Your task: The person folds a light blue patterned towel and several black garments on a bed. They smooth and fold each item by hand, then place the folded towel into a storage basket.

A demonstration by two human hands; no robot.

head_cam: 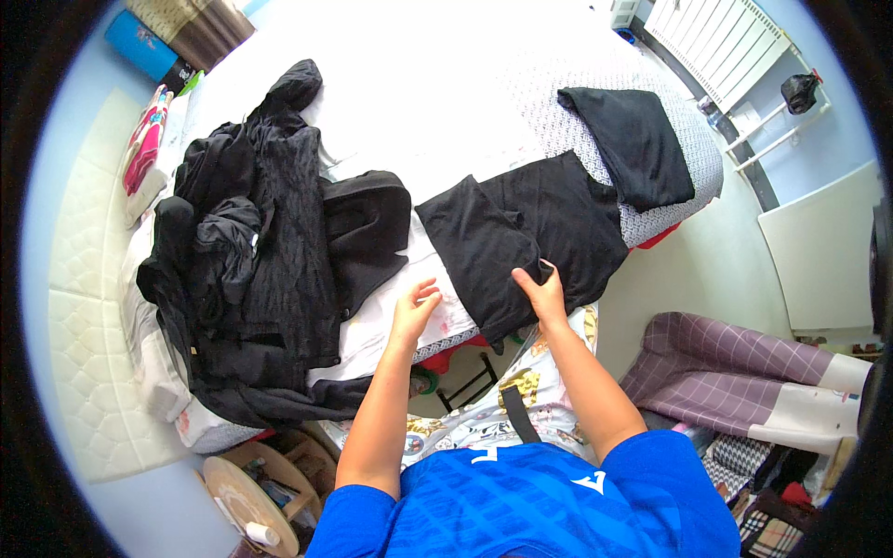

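A black garment (481,237) lies partly folded over near the front edge of the bed, its far part spread flat. My right hand (544,291) grips the folded cloth, thumb on top and fingers tucked partly out of sight. To its left, my left hand (416,310) is above the white bedding with fingers loosely bent and nothing in it. A folded black garment (631,146) rests on the bed at the far right. On the left lies a heap of black clothes (279,230), with a hood-like piece (366,230) sticking out towards the middle.
The bed (432,125) has white and patterned covers and a padded headboard (91,314) on the left. A round wooden bedside table (251,495) stands at lower left. Checked purple cloth (725,370) hangs at lower right, above piled fabrics (767,516). A radiator (718,49) is at upper right.
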